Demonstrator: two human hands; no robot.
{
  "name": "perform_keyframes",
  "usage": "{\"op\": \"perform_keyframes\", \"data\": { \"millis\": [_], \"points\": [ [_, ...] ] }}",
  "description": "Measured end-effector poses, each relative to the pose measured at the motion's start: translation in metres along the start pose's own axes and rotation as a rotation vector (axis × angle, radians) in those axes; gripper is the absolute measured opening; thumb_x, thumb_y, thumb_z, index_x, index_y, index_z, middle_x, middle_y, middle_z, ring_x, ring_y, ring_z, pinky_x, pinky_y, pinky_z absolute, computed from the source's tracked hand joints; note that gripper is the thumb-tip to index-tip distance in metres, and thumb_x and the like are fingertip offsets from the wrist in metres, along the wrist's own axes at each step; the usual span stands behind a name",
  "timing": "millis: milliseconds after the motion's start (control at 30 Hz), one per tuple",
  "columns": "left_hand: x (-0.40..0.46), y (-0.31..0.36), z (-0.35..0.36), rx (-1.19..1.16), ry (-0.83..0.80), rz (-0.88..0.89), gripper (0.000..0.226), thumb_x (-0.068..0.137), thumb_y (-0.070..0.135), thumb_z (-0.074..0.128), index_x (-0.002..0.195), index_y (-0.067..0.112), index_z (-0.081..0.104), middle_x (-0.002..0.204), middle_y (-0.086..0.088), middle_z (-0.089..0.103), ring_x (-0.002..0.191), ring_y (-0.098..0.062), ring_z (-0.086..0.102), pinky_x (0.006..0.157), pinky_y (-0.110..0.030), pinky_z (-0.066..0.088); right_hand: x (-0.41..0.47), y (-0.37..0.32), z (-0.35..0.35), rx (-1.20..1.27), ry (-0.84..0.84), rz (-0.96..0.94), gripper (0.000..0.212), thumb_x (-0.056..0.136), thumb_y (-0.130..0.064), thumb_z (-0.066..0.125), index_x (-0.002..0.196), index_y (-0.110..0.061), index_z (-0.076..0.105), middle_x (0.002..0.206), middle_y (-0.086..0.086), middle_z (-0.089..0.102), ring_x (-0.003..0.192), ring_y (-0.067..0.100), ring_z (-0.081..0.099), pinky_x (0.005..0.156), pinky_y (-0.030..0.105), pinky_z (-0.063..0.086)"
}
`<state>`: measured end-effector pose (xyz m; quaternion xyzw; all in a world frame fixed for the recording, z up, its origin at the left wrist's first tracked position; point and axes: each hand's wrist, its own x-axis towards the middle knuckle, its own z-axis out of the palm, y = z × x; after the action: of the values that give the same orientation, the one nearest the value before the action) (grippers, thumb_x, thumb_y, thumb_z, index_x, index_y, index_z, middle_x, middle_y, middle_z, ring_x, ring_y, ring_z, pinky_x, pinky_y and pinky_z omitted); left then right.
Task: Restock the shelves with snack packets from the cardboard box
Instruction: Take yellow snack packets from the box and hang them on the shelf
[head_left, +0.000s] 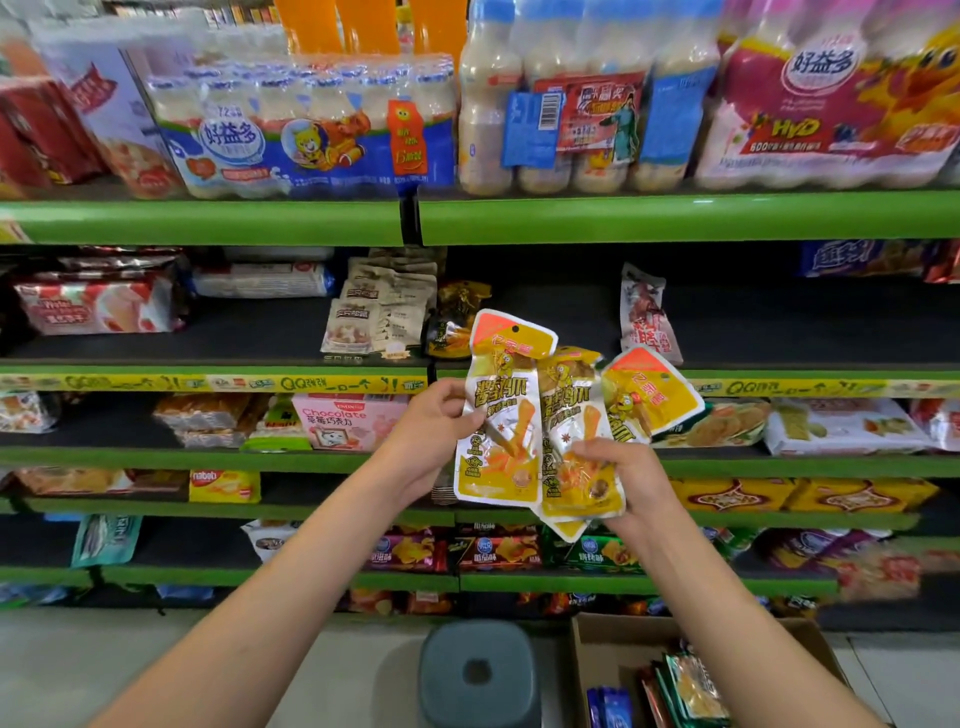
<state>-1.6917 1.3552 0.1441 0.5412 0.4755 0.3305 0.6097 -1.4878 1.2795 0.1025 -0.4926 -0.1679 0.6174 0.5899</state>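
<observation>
Mid-restock: left hand (434, 415) pinches the leftmost of the fanned yellow chicken-feet snack packets (540, 415) at frame centre, right hand (618, 467) grips the rest; next move likely peeling one off onto the dark shelf (545, 312) behind, cardboard box (597, 654) lower right.

Yellow-orange snack packets (545, 415), green shelves (208, 221)

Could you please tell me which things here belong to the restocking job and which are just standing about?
In the job:
yellow snack packets, held by left hand and right hand
cardboard box
shelf

Standing about:
grey stool
drink multipacks
</observation>
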Motion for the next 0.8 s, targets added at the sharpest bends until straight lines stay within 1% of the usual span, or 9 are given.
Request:
{"op": "perform_keyframes", "data": {
  "millis": [67,133,233,367,433,533,600,667,800],
  "points": [
    [0.003,0.001,-0.004,0.012,0.012,0.003,0.013,0.096,0.0,0.057,0.102,0.012,0.057,0.099,-0.005,0.074,0.088,-0.015,0.064,0.076,-0.027,0.044,0.0,-0.003,0.0,-0.01,0.003,0.008,0.019,0.072,0.001,0.068,0.055,-0.006,0.073,0.062,0.01,0.065,0.055,0.027,0.068,0.054,0.035,0.056],
    [0.008,0.002,-0.008,0.029,0.031,0.0,0.015,0.095,0.005,0.06,0.11,0.009,0.059,0.109,-0.006,0.073,0.101,-0.023,0.064,0.09,-0.035,0.046,0.0,-0.007,0.0,0.004,0.008,0.009,0.004,0.063,-0.001,0.071,0.066,-0.003,0.073,0.068,0.013,0.067,0.061,0.03,0.069,0.06,0.039,0.058],
    [0.017,0.003,-0.011,0.053,0.068,-0.013,0.022,0.094,0.012,0.064,0.116,0.013,0.062,0.117,-0.005,0.071,0.114,-0.031,0.062,0.104,-0.052,0.043,0.003,-0.013,-0.003,0.031,0.013,-0.012,0.026,0.064,0.0,0.07,0.089,0.003,0.07,0.076,0.016,0.071,0.068,0.032,0.071,0.064,0.042,0.06],
    [0.033,0.008,-0.01,0.031,0.09,-0.031,0.031,0.092,0.018,0.068,0.122,0.014,0.06,0.124,-0.005,0.066,0.116,-0.03,0.062,0.105,-0.053,0.044,0.005,-0.023,-0.005,0.059,0.013,-0.044,0.046,0.06,0.0,0.069,0.106,0.004,0.066,0.084,0.017,0.074,0.073,0.033,0.073,0.063,0.042,0.06],
    [0.048,0.016,-0.01,0.035,0.101,-0.012,0.039,0.092,0.018,0.069,0.128,0.013,0.056,0.123,-0.004,0.063,0.113,-0.024,0.061,0.105,-0.044,0.042,0.007,-0.029,-0.006,0.067,0.012,-0.06,0.042,0.064,0.002,0.067,0.106,0.003,0.066,0.085,0.017,0.075,0.073,0.032,0.074,0.059,0.041,0.06],
    [0.077,0.037,-0.008,0.119,0.154,0.049,0.045,0.092,0.012,0.068,0.134,0.005,0.053,0.106,0.0,0.064,0.097,-0.012,0.06,0.087,-0.027,0.043,0.011,-0.039,-0.006,0.065,0.041,-0.05,0.029,0.078,0.006,0.061,0.105,0.001,0.068,0.093,0.019,0.076,0.08,0.035,0.074,0.066,0.045,0.06],
    [0.098,0.051,-0.003,0.178,0.201,0.076,0.043,0.091,0.009,0.068,0.131,0.002,0.056,0.11,-0.007,0.067,0.101,-0.019,0.061,0.085,-0.026,0.045,0.013,-0.045,-0.006,0.051,0.074,-0.047,0.026,0.081,0.005,0.06,0.105,0.0,0.069,0.098,0.02,0.074,0.087,0.038,0.072,0.078,0.05,0.059],
    [0.12,0.062,0.003,0.253,0.243,0.089,0.041,0.09,0.009,0.069,0.129,0.001,0.059,0.123,-0.015,0.065,0.111,-0.026,0.061,0.091,-0.029,0.047,0.015,-0.05,-0.006,0.04,0.097,-0.051,0.022,0.082,0.005,0.061,0.101,0.0,0.071,0.098,0.02,0.074,0.089,0.039,0.07,0.086,0.052,0.056],
    [0.157,0.077,0.012,0.457,0.206,0.093,0.034,0.09,0.011,0.068,0.121,-0.002,0.064,0.123,-0.018,0.067,0.107,-0.03,0.066,0.085,-0.029,0.05,0.016,-0.057,-0.005,0.05,0.097,-0.055,0.022,0.081,0.005,0.061,0.1,0.0,0.071,0.097,0.019,0.074,0.087,0.037,0.071,0.087,0.052,0.055]
  ]
}}
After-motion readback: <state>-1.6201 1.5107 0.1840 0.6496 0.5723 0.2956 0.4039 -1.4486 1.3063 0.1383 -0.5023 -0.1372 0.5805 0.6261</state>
